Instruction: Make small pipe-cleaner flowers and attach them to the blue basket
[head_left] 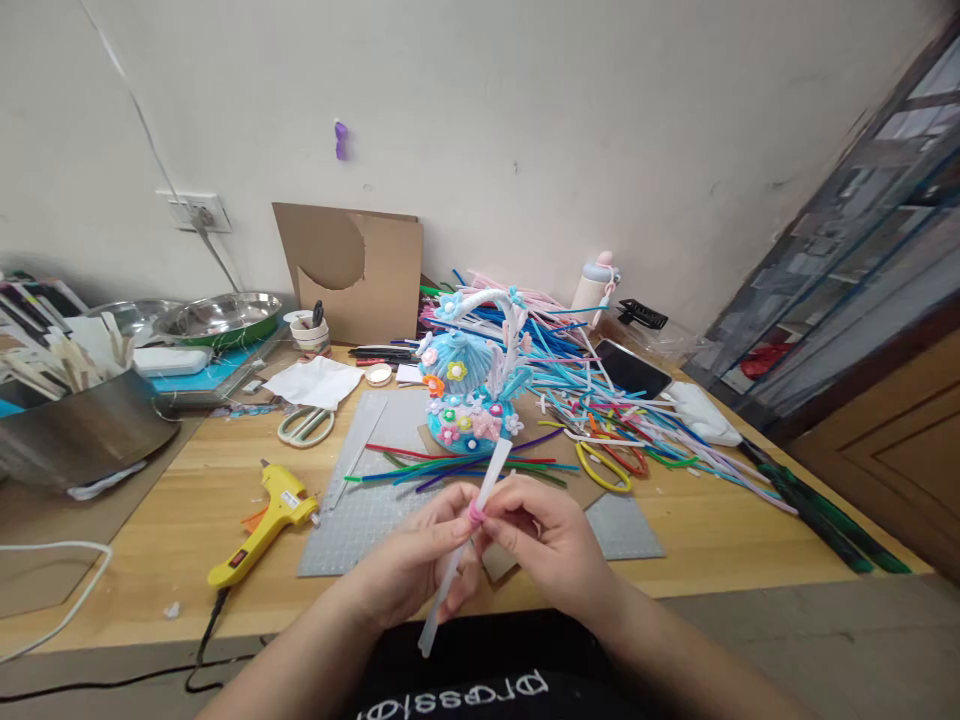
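Between my two hands is a translucent white stick (496,472), tilted, its lower end near my lap. A small pink piece (475,514) is wrapped around its middle. My left hand (431,540) is closed on the stick, with the thumb against the pink piece. My right hand (544,530) pinches at the pink piece from the other side; its fingertips are partly hidden. Just beyond the hands stands a blue decoration (461,375) with small flowers and an arched white handle. Several coloured pipe cleaners (450,466) lie in front of it on the grey cutting mat (337,535).
A yellow glue gun (271,520) lies left, its black cord over the table edge. Behind it are scissors (306,427), a white tissue (315,381) and a metal bowl (82,430). Many pipe cleaners (555,340), a phone (632,369) and a bottle (592,285) are at right.
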